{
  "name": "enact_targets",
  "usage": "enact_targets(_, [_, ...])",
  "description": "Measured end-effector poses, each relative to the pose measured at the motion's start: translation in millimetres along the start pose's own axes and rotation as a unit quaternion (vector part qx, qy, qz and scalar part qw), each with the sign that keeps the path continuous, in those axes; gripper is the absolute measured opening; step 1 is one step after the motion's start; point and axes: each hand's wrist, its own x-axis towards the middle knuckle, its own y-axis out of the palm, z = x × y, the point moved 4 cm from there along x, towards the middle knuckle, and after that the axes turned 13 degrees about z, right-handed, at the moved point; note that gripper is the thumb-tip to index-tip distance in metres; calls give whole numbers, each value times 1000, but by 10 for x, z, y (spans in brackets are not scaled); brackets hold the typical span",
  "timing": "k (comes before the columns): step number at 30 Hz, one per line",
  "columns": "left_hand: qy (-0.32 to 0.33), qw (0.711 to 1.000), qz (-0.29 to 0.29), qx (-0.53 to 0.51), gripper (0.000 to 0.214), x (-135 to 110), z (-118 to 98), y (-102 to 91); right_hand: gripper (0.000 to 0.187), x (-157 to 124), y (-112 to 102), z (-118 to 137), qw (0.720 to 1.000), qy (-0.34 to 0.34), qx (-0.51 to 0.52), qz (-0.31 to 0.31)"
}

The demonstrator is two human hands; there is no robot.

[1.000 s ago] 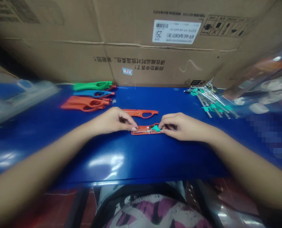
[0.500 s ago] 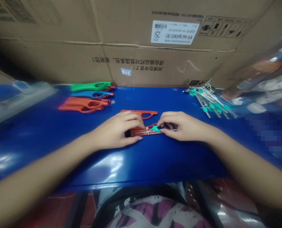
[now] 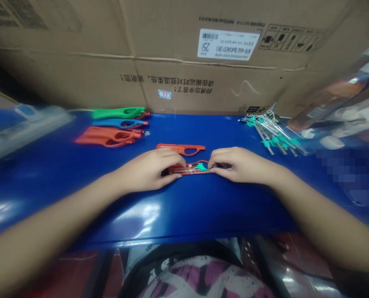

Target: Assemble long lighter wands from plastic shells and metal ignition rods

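Observation:
An open half of a red-orange stick-lighter shell (image 3: 189,170) lies on the blue table, with its hollow side up. Inside it sit a pale rod-like part and a green trigger piece (image 3: 201,167). My left hand (image 3: 148,169) grips the shell's left end between thumb and fingers. At the other end, my right hand (image 3: 238,165) pinches the trigger assembly beside the green piece. A short bit of its metal tube (image 3: 229,168) shows under the right fingers. Just beyond my hands lies another red-orange shell half (image 3: 199,147), its left part close behind my left fingers.
Green (image 3: 116,112), blue (image 3: 114,123) and orange (image 3: 99,135) lighter shells lie at back left, near tiny metal pieces (image 3: 147,133). Several metal tubes with green triggers (image 3: 274,134) are heaped at back right. A cardboard box (image 3: 178,41) walls the table's far side. Plastic bags (image 3: 355,103) stand right.
Both hands and the shell have shifted very slightly; the grips look the same. The green trigger piece still sits in the shell.

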Motion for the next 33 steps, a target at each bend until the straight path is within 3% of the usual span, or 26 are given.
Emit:
enact_targets(6, [-4, 1000, -3, -3, 20, -2, -5, -6, 11, -4, -23, 14, 1000, -6, 17, -10])
enact_targets(11, [-28, 995, -92, 34, 26, -32, 128, -123, 27, 7, -59, -62, 992, -14, -37, -118])
enact_targets(16, [-88, 990, -88, 64, 31, -46, 429, -169, 36, 59, 20, -170, 988, 38, -125, -87])
enact_targets(21, [-82, 992, -96, 28, 36, -27, 470, -142, 41, 68, 9, -156, 987, 58, -113, -101])
enact_targets(26, [-101, 979, -127, -125, 34, -6, 363, -90, 50, 75, -17, -83, 990, 18, -63, -128])
enact_targets(29, [-121, 953, -117, -252, 38, 17, 289, -53, 44, 60, -27, -37, 990, -1, -73, -125])
enact_targets(33, [-125, 929, -105, -331, 35, 52, 194, -13, 46, 22, -29, -4, 990, 8, -90, -108])
